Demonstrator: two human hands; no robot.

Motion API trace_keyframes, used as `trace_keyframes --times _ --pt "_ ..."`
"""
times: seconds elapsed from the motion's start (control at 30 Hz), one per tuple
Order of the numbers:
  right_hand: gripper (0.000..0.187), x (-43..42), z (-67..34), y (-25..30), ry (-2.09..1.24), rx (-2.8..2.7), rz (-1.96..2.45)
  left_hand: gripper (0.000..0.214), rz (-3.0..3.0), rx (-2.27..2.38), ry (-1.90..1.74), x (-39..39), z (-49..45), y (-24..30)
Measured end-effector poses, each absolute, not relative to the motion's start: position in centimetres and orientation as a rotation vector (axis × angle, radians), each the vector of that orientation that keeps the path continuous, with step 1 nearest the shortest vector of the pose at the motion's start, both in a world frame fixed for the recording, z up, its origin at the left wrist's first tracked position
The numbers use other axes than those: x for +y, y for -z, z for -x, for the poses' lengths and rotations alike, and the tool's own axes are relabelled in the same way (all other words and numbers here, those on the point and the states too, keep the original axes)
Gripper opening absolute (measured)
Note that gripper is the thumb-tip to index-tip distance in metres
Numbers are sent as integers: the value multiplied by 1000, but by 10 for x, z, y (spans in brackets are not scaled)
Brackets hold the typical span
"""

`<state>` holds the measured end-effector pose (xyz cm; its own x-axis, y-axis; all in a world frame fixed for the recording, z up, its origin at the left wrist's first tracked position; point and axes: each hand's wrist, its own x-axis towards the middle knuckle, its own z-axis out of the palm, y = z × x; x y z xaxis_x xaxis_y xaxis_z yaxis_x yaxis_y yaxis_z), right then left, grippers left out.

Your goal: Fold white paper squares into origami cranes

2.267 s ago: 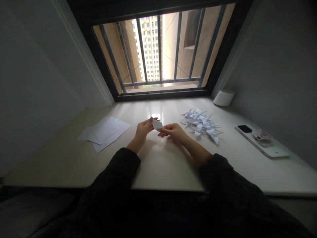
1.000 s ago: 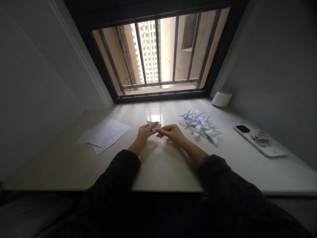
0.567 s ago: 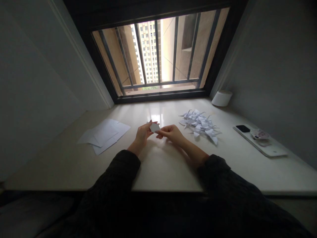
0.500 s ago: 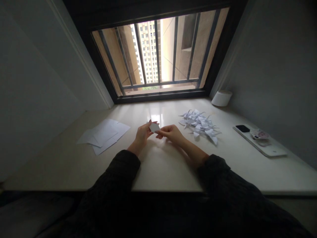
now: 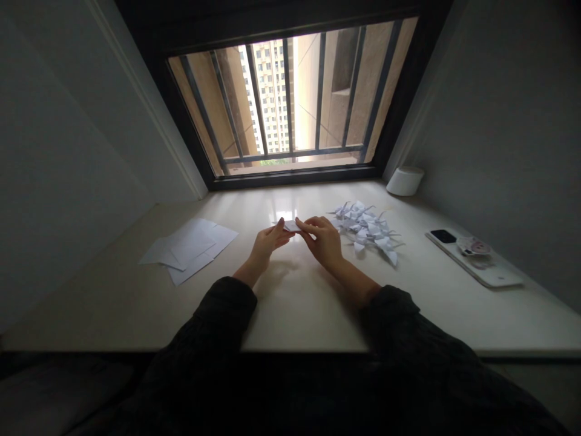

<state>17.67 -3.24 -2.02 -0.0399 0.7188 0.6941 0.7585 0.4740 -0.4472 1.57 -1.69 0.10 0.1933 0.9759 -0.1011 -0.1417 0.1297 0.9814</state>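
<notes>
- Your left hand (image 5: 270,240) is narrowly closed, its fingers pinching the left end of a small folded white paper (image 5: 291,226);
- your right hand (image 5: 323,239) is also narrow, its fingertips (image 5: 300,222) meeting the paper's right end, so the paper sits between both hands, above the counter;
- dark knit sleeves (image 5: 218,310) cover both forearms, just behind your wrists;
- beyond your right hand, almost touching it, lies a heap of white origami cranes (image 5: 367,234);
- left of your left hand, well apart, lie loose white paper sheets (image 5: 187,249);
- far right of your right hand lies a flat white device (image 5: 476,265) bearing a black rectangle and a round printed sticker;
- past the cranes stands a white cylinder (image 5: 405,181);
- straight ahead of your hands is a barred window (image 5: 272,103).
</notes>
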Motion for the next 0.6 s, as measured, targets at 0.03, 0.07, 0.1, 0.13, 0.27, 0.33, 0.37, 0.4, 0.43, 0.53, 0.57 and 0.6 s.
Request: trace_keyframes --times 0.03,0.07,0.1,0.13,0.27,0.33,0.37,0.4,0.43,0.53,0.57,0.6 --pt "29 -32 -176 21 50 -1795 1241 52 -1095 1014 -1090 -17 -16 -1" --pt "31 -32 -175 22 26 -1810 1214 51 -1096 1018 -1118 -16 -15 -1" --pt "34 -31 -175 22 -15 -1815 1180 50 -1095 1024 -1139 -16 -15 0" --pt "36 -31 -174 23 -65 -1806 1145 49 -1094 1034 -1157 -14 -14 0" --pt "33 -31 -171 22 -286 -1662 1080 44 -1116 1055 -1175 -10 -11 6" --pt "30 -31 -171 21 -353 -1588 1088 45 -1153 1053 -1171 -8 -11 8" --pt "29 -32 -171 20 -369 -1565 1094 45 -1174 1052 -1172 -7 -11 10" --pt "29 -32 -171 20 -376 -1553 1099 46 -1193 1053 -1176 -7 -11 11" --pt "28 -32 -171 20 -377 -1549 1104 46 -1210 1053 -1184 -7 -11 11" --pt "25 -31 -172 22 -363 -1543 1136 45 -1239 1053 -1201 -6 -11 13" --pt "23 -31 -172 22 -351 -1539 1151 45 -1241 1051 -1202 -6 -11 13" --pt "22 -30 -172 23 -337 -1540 1161 45 -1239 1048 -1202 -6 -11 13"
